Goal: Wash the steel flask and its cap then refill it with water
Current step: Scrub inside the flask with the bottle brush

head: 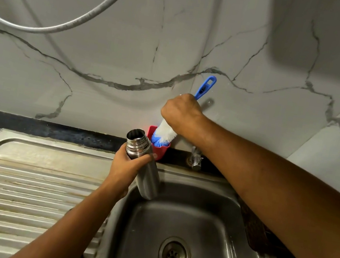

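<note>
Gripping an open, tilted flask (pixel 146 165) over a sink (pixel 226 228), the left hand (pixel 127 167) sits below the right hand (pixel 181 114), which clasps a brush (pixel 164 135) just above a red holder (pixel 161 150).

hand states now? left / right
Left hand: closed around the steel flask.
Right hand: closed on the bottle brush handle.
</note>
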